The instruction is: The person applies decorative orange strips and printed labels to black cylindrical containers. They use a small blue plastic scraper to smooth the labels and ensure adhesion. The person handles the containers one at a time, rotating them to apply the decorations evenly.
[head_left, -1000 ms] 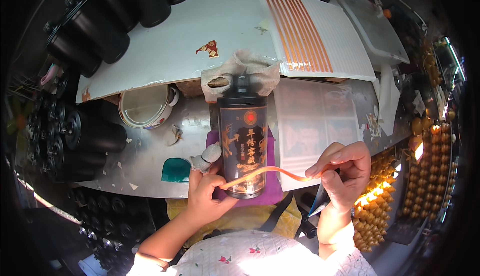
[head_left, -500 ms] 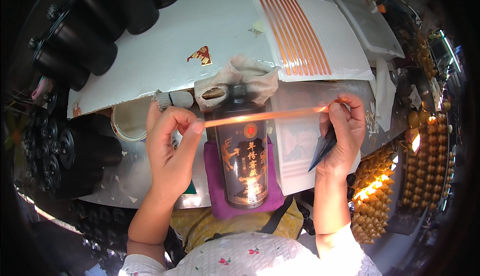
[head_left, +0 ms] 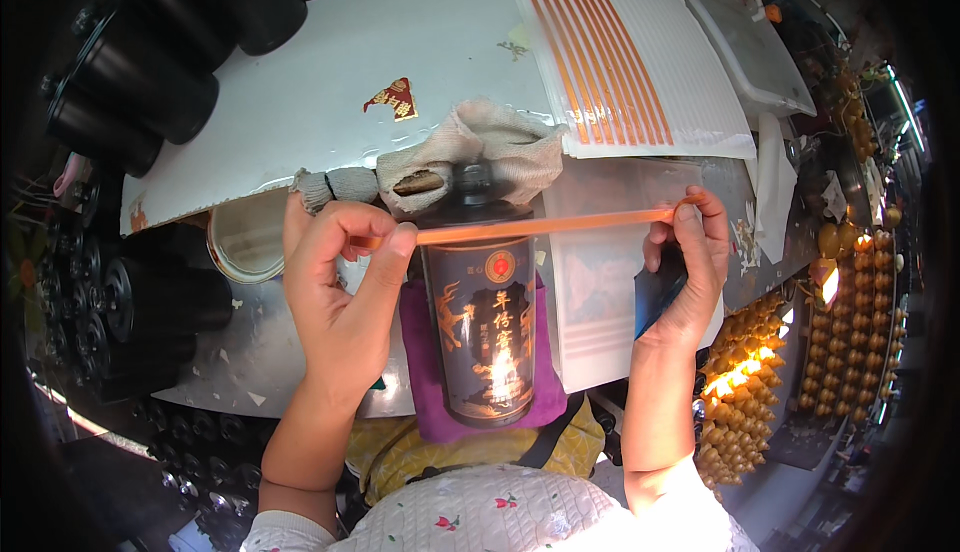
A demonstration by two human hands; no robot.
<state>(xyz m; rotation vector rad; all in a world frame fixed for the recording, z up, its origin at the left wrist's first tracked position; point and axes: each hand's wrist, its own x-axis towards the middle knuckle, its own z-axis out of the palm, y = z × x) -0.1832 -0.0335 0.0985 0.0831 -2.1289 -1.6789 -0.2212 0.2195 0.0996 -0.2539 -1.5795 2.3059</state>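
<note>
A person is holding a shiny orange strip (head_left: 560, 220) with both hands, and it is going nearly straight from side to side. The left hand (head_left: 348, 287) is pinching one end between the thumb and a bent finger. A grey cloth wrap (head_left: 345, 187) is sitting at the tip of another finger of that hand. The right hand (head_left: 690, 262) is pinching the other end between thumb and fingertip, with its other fingers curling. It is also keeping a dark blue card (head_left: 657, 294) tucked against the palm.

The strip is crossing over the top part of a big black bottle (head_left: 482, 337), just above its round red mark. Whether it is touching the bottle, one cannot tell. The bottle is lying between the two hands on a purple cloth (head_left: 428, 392), with its cap pointing away from the person. A beige rag (head_left: 500, 142) is bunching up around the cap end, by the edge of a white board (head_left: 320, 102).

On the board, a white sheet (head_left: 700, 92) is carrying a row of more orange strips (head_left: 597, 62). A red and gold scrap (head_left: 393, 102) is lying to the left of it. A pale pot (head_left: 250, 237) is peeking out behind the left hand.
</note>
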